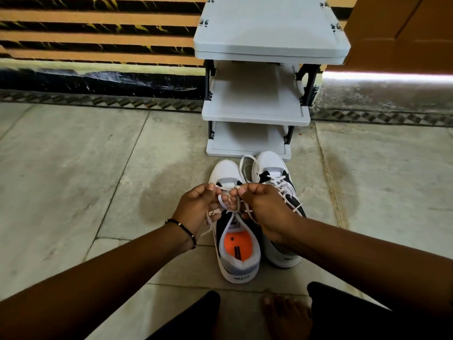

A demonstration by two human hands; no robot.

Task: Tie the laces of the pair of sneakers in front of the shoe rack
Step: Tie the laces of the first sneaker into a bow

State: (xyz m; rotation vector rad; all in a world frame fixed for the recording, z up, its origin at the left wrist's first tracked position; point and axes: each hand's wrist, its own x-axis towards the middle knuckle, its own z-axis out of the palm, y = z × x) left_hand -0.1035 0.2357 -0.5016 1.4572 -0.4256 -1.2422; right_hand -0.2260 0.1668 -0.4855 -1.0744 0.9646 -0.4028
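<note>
Two white and black sneakers stand side by side on the floor, toes toward the shoe rack (255,114). The left sneaker (236,253) has an orange insole. My left hand (196,207) and my right hand (264,204) hover over its tongue, each pinching a loop of its white lace (224,203); the loops cross between my fingers. A loose lace end trails down past my left wrist. The right sneaker (274,168) is partly hidden by my right hand. Its laces (247,160) lie loose, one looping out over the toe area.
The grey three-tier shoe rack stands against the wall, its shelves bare. A tiled floor (85,180) spreads to both sides. My bare foot (286,315) and dark-clothed knees are at the bottom edge. An orange door (402,33) is at the upper right.
</note>
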